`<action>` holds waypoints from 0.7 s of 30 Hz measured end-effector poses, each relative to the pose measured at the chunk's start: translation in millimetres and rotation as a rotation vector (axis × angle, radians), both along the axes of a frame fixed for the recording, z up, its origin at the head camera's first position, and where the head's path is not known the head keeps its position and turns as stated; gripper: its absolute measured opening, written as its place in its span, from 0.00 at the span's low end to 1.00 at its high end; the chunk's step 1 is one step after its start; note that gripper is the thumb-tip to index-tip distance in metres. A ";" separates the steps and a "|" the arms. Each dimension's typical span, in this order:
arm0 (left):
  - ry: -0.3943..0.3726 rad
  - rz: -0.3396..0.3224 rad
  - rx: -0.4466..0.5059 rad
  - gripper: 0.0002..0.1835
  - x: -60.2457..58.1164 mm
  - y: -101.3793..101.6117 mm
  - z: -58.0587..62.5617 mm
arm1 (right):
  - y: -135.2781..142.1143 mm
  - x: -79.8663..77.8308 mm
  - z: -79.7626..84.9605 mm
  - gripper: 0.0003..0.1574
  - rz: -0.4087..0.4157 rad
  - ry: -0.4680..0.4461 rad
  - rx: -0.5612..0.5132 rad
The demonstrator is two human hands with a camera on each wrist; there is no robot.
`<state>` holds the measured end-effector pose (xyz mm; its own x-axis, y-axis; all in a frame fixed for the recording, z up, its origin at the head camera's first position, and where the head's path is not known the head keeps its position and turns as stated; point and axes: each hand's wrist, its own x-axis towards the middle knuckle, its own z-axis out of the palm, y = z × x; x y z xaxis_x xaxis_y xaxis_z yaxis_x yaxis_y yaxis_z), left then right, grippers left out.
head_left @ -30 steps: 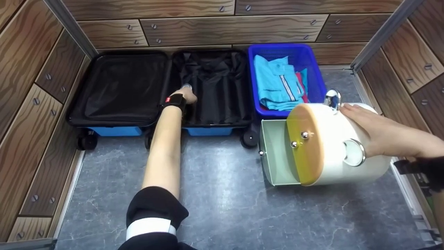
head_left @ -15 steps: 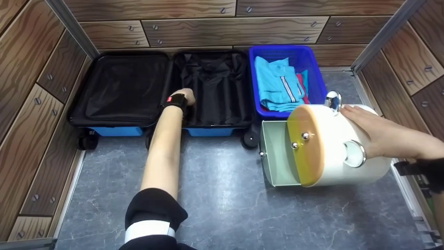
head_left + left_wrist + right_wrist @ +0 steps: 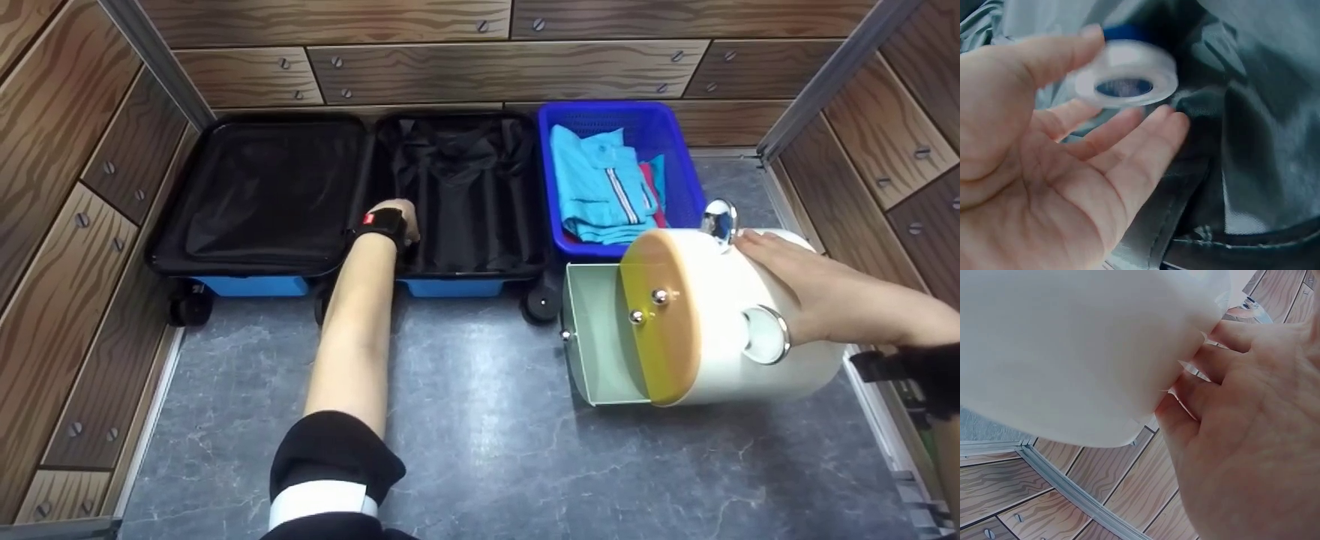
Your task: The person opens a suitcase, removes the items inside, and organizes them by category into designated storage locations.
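My left hand (image 3: 403, 216) is down inside the right half of an open black-lined suitcase (image 3: 487, 240), near the middle divide. The left wrist view shows it holding a small round white-and-blue container (image 3: 1154, 67) between thumb and fingers, blurred. Dark lining folds (image 3: 1264, 140) lie beneath it. On the right, my right hand (image 3: 817, 289) rests with extended fingers on a white rounded storage box (image 3: 750, 379). This box has an orange-and-yellow front with metal knobs, and a pale green drawer (image 3: 607, 337) stands pulled out. Close up, the fingertips press against the white shell (image 3: 1072, 354).
The suitcase's other half (image 3: 262, 195) lies to the left, with a wheel (image 3: 190, 307) at its corner. A blue basket (image 3: 681, 165) behind the storage box holds folded light-blue clothes (image 3: 596, 180). Wood-patterned walls (image 3: 510, 71) surround the grey floor (image 3: 480, 420).
My left hand has lowered slightly into the suitcase and turned, so the container at its fingertips no longer shows in the head view. My right hand and the storage box stay put.
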<state>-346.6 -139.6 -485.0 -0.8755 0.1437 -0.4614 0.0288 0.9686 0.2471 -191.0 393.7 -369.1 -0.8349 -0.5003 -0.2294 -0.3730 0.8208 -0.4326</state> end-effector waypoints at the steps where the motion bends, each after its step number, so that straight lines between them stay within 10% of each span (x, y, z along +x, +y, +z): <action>1: 0.000 0.003 0.002 0.11 1.6 0.2 -0.1 | 0.2 0.4 0.0 0.83 -0.002 -0.003 0.001; 12: 0.052 -0.131 -0.053 0.04 12.3 -1.3 3.5 | 0.6 -0.9 -2.2 0.81 0.027 0.033 0.020; 21: 0.102 -0.082 0.072 0.14 -1.9 18.7 19.2 | 2.6 -1.3 -2.8 0.81 0.057 0.079 0.027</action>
